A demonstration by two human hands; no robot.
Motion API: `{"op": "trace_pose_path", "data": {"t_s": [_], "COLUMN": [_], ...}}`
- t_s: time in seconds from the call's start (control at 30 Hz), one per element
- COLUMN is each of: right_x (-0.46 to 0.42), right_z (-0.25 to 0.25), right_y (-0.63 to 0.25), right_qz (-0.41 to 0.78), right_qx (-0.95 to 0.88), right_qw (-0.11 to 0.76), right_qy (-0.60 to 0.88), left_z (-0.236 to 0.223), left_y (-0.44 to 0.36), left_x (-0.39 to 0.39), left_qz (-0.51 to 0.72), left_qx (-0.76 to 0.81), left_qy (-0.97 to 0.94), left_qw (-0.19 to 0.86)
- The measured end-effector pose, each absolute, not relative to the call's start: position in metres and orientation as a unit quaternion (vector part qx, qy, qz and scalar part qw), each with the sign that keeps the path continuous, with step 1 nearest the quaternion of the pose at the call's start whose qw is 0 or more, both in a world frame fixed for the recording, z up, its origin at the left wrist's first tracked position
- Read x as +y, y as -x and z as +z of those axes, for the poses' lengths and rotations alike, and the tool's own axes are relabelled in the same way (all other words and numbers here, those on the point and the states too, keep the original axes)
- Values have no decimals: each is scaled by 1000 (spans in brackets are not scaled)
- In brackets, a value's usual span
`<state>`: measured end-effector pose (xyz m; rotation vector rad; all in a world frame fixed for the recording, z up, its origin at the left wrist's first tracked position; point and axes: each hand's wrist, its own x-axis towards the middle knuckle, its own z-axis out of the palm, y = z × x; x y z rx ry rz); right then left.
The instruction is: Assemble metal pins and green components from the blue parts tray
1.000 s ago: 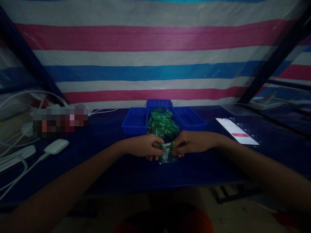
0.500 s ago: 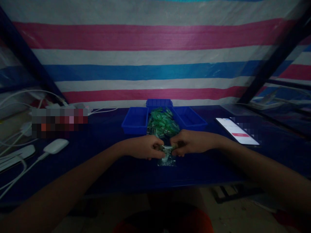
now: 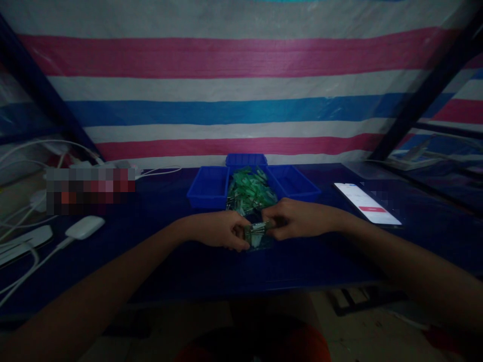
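Between my two hands is a small clear plastic bag (image 3: pixel 258 235) with thin shiny pieces and a pale patch inside. My left hand (image 3: pixel 223 229) is closed on its left side, and my right hand (image 3: pixel 287 219) pinches it from the right. Dim light hides what exactly the bag contains. Just beyond my hands lies a heap of green packets (image 3: pixel 249 188), with thin metallic bits along its left edge. Blue trays flank the heap: a left tray (image 3: pixel 189 195), a right tray (image 3: pixel 316 192) and a back tray (image 3: pixel 246 160).
On the right of the dark blue table (image 3: pixel 169 271) lies a phone (image 3: pixel 368 203) with its screen lit. White cables and a white charger (image 3: pixel 85 228) occupy the left side. A striped sheet (image 3: pixel 241 60) hangs behind, between dark metal posts.
The bag has tilted and its lower end has risen a little. My left fingers have shifted slightly left and down along it. The trays and the phone stay where they were.
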<state>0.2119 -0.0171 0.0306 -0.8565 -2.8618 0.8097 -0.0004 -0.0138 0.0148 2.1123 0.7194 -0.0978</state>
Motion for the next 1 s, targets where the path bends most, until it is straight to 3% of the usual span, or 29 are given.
{"op": "trace_pose_path", "data": {"t_s": [0.3,0.53,0.87,1.0], "right_x": [-20,-24,-23,-19], "right_z": [35,34,28,25], "right_y": [-210,-209,-214,-221], "right_qz": [257,238,-51,-149], "right_qx": [-922,-933,-953,-957], "right_qw": [98,120,278,239], "right_qy": [272,244,107,75], "left_z": [14,20,15,20], "left_y": [1,10,13,16], "left_x": [-13,-6,0,2], "left_qz": [-36,-110,-28,38], "left_qx": [333,311,212,202], "left_qy": [-808,-714,-651,-643], "left_qw": [484,617,729,738]}}
